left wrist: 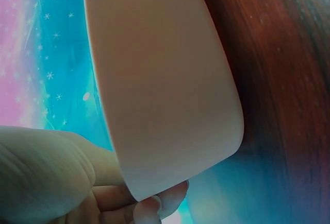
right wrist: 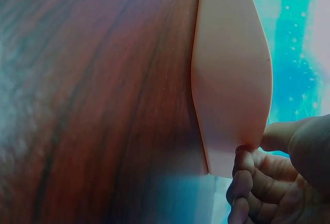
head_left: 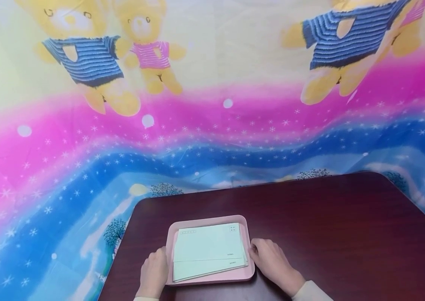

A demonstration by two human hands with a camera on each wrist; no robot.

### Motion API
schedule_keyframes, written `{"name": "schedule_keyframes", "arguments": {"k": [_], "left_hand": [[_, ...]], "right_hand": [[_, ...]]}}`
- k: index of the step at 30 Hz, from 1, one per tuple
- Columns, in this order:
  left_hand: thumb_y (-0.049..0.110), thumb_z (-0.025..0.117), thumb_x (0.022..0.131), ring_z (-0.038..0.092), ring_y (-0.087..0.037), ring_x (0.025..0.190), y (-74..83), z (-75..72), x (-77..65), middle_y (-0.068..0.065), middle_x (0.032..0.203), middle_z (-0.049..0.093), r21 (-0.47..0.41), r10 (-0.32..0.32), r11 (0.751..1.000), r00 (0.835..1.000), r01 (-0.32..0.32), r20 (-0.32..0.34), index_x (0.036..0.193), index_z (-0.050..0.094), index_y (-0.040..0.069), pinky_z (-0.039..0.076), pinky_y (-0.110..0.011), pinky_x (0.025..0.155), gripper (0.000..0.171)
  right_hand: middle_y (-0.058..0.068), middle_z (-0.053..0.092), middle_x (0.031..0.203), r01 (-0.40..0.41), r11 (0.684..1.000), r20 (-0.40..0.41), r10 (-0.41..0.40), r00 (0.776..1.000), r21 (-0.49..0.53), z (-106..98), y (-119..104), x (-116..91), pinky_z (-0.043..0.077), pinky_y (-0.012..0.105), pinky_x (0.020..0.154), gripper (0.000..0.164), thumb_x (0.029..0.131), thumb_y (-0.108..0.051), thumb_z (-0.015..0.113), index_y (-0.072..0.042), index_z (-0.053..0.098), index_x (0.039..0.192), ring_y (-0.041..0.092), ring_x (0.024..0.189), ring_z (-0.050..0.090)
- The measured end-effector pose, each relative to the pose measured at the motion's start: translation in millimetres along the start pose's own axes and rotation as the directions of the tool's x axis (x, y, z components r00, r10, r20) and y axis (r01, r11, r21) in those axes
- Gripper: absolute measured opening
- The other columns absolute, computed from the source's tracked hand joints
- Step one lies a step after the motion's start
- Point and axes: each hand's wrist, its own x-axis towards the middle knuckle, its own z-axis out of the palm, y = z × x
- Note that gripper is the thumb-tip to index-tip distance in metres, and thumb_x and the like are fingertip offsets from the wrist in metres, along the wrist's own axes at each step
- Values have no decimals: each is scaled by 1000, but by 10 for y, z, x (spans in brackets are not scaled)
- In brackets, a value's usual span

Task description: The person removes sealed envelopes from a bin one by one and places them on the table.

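A pink rectangular tray (head_left: 212, 280) sits near the front of the table, holding a small stack of pale green envelopes (head_left: 205, 244). The top envelope lies slightly askew over those below, with printed squares along its upper edge. My left hand (head_left: 154, 269) grips the tray's left side, while my right hand (head_left: 272, 261) pinches its right edge. In the left wrist view, thumb and fingers of the left hand (left wrist: 46, 175) close round the rim at one corner of the tray wall (left wrist: 160, 80). The right wrist view has the right hand (right wrist: 278, 183) at the tray wall (right wrist: 232, 69), thumb and forefinger on the rim.
The dark reddish-brown table (head_left: 329, 221) has rounded far corners and extends well to the right of the tray. Behind it hangs a colourful curtain (head_left: 212, 121) printed with teddy bears, snowflakes and trees, reaching down past the table's left edge.
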Motion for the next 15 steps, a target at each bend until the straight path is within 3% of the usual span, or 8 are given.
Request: {"name": "schedule_keyframes", "arguments": {"k": [15], "left_hand": [[-4, 62, 90, 66, -36, 62, 21, 21, 46, -20, 72, 66, -19, 16, 1000, 1000, -16, -24, 82, 63, -1, 50, -48, 52, 9]], "right_hand": [[-10, 33, 54, -13, 1000, -2, 13, 1000, 12, -1, 15, 48, 26, 24, 47, 39, 88, -12, 69, -21, 43, 59, 7, 49, 33]]}}
